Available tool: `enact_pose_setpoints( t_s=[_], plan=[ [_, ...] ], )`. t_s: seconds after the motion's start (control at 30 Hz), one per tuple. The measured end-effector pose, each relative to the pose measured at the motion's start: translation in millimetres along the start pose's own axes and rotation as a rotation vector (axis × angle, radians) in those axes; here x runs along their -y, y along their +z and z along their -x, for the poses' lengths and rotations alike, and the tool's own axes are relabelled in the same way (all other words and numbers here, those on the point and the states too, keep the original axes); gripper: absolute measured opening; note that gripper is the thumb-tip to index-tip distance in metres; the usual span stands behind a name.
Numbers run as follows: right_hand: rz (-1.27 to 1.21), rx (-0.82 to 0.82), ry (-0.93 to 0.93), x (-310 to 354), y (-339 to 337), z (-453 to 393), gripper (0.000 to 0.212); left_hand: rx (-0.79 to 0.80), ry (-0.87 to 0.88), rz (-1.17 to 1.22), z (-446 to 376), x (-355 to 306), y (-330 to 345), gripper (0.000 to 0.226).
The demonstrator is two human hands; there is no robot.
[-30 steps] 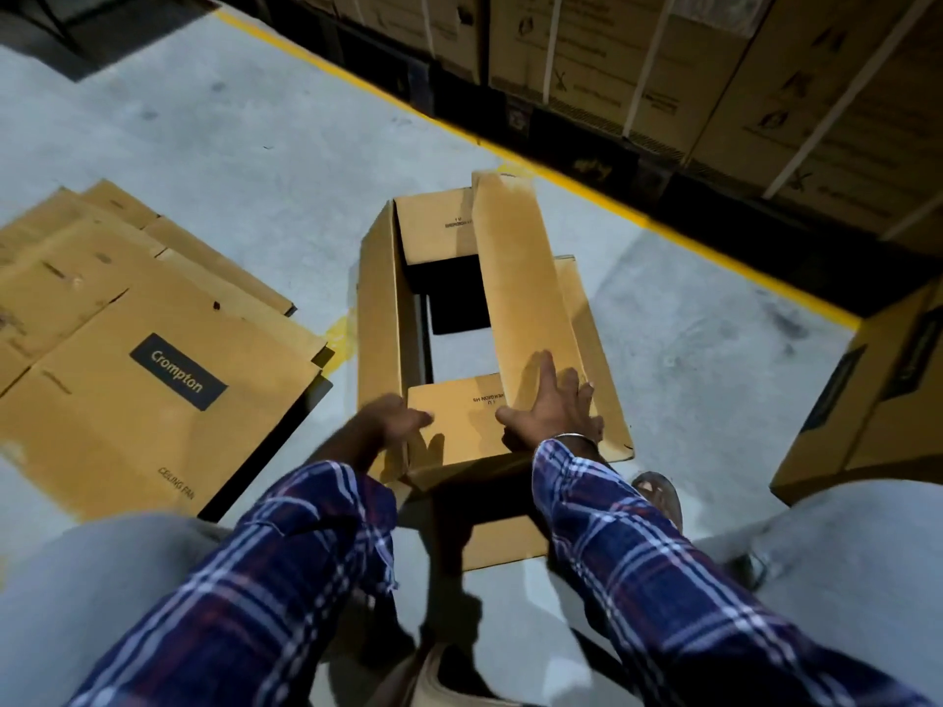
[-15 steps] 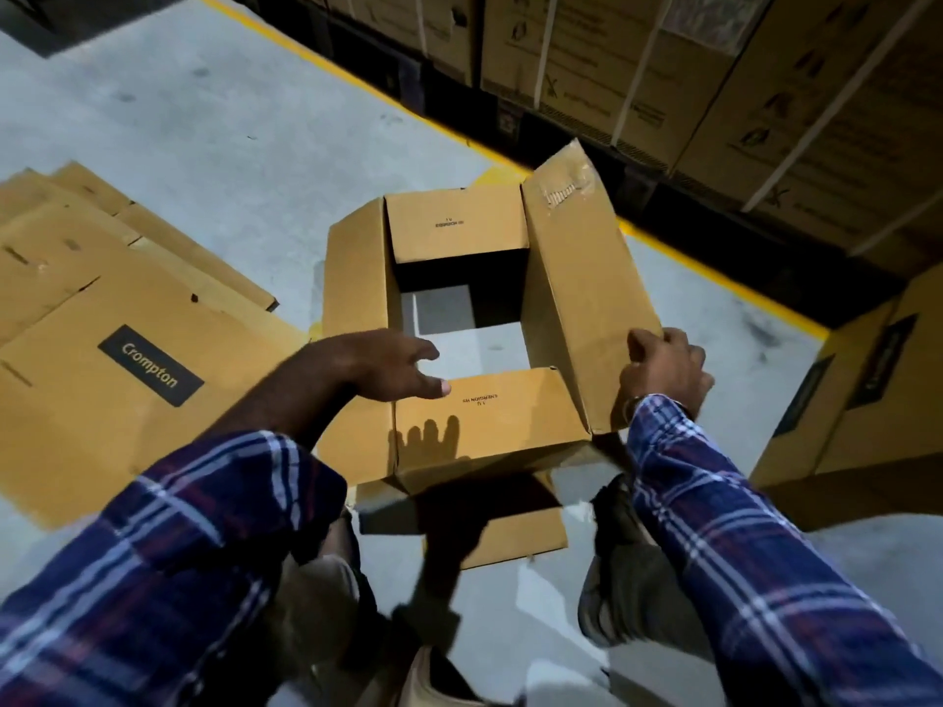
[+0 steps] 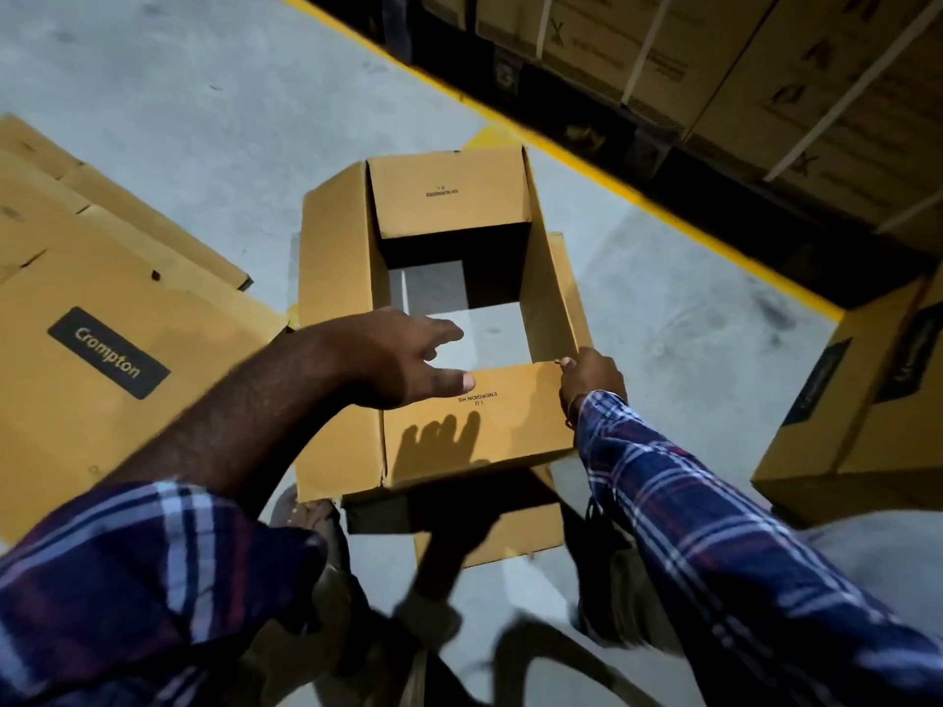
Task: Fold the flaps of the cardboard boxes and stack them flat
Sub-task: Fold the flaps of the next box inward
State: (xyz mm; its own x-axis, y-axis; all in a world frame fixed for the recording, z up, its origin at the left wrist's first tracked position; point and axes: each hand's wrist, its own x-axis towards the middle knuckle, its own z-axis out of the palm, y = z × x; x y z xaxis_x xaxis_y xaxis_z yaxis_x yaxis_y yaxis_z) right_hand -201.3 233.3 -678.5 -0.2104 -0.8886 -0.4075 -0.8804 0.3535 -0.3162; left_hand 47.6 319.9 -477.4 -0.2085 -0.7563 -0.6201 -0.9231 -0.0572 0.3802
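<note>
Two hands are on the open box (image 3: 433,318) on the floor. A second ago its right flap lay across the top; now it stands up, so flattening can start. My left hand (image 3: 403,357) hovers wide. My right hand (image 3: 589,380) pinches the near flap (image 3: 490,426) corner. My arms hide the box's near bottom.

Blue plaid sleeves (image 3: 714,528), left rolled up.
</note>
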Motion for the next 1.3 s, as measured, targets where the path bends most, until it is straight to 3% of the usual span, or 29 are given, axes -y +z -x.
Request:
enact_pose_setpoints(
  t_s=[0.27,0.43,0.5,0.63,0.73,0.83,0.9,1.07,1.17,1.3],
  plan=[
    [-0.053,-0.085,0.035,-5.2,10.1,-7.9,0.034,0.019,-0.017,-0.021,-2.4,11.1,-4.7,0.076],
    [0.052,-0.097,0.022,1.2,8.7,-2.1,0.033,0.003,-0.016,-0.013,2.3,9.0,-7.0,0.076],
    [0.091,-0.153,-0.076,3.2,8.8,0.6,0.032,0.009,-0.022,-0.019,3.9,9.0,-6.6,0.076],
    [0.120,-0.276,-0.500,12.9,13.3,5.4,0.038,-0.010,-0.034,-0.035,8.8,8.7,-8.7,0.072],
    [0.188,-0.089,-0.663,31.3,20.8,14.5,0.037,-0.026,-0.037,-0.051,10.8,8.7,-9.7,0.067],
    [0.422,0.125,-0.632,39.9,29.0,21.0,0.052,-0.045,-0.047,-0.046,13.4,12.3,-10.7,0.065],
    [0.401,0.114,-0.623,41.8,21.2,26.2,0.055,-0.062,-0.049,-0.043,16.6,17.4,-12.8,0.065],
    [0.289,-0.090,-0.677,64.2,-39.5,56.5,0.048,-0.101,-0.059,-0.021,23.6,27.4,-17.8,0.064],
    [0.329,0.016,-0.654,78.5,-76.1,79.6,0.045,-0.128,-0.068,-0.017,26.6,22.8,-17.9,0.060],
    [0.514,0.318,-0.669,72.3,-94.9,128.2,0.039,-0.110,-0.071,-0.003,32.3,14.5,-16.4,0.059]
  ],
)
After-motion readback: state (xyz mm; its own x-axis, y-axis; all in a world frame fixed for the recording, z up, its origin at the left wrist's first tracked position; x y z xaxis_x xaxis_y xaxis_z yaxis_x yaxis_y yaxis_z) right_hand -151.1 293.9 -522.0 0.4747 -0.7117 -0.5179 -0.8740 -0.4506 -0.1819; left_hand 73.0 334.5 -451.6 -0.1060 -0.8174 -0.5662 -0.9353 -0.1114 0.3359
